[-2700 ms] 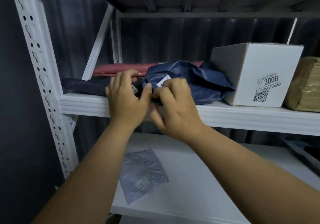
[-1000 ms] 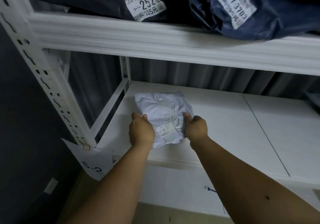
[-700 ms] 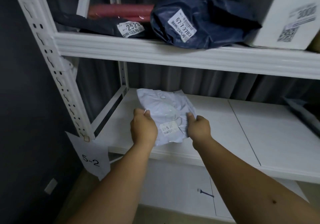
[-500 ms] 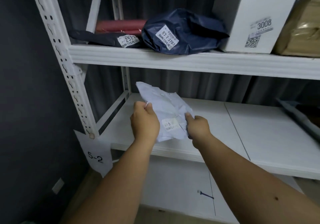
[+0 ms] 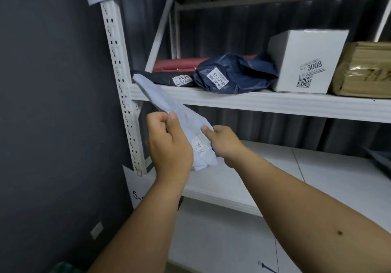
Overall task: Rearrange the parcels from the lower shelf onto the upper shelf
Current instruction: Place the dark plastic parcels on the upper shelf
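Pale grey plastic mailer parcel (image 5: pixel 183 124) is held in the air, tilted, top corner at the white metal upper shelf (image 5: pixel 275 103) edge. Left hand (image 5: pixel 169 143) and right hand (image 5: pixel 224 143) fingers pinch its sides, above the white lower shelf (image 5: pixel 296 177).

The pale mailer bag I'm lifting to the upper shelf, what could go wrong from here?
1. The pale mailer bag is limp; its far corner could catch on the upper shelf edge and fold under.
2. The left end already holds the flat dark parcel and navy bag, so it may overhang and slide off.
3. Left hand and right hand pinch only edges; that grip might slip.
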